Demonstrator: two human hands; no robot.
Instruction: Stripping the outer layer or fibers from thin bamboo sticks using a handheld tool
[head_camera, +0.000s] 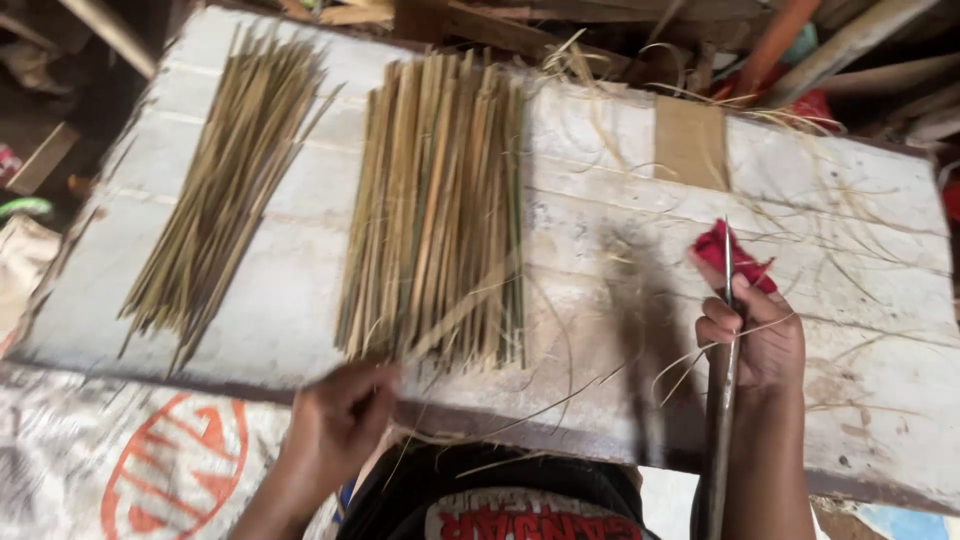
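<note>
White plank bench (860, 200), fibre litter. Left hand (335, 425) pinches strip (455, 315) at near end of middle bundle (435, 210). Right hand (750, 335) clenched on knife (724, 400), red cloth (735, 262). Sorting split strips; second bundle (225, 190) lies left.

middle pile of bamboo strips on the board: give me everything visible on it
The middle pile of bamboo strips lies flat on the white plank board, strips side by side, running from the far edge toward the person. They look like thin split bamboo, tan with green ones mixed in, ends roughly even. One strip lies askew across the near end. The left hand, blurred, is at the near ends. A looser pile lies apart to its left.
</note>
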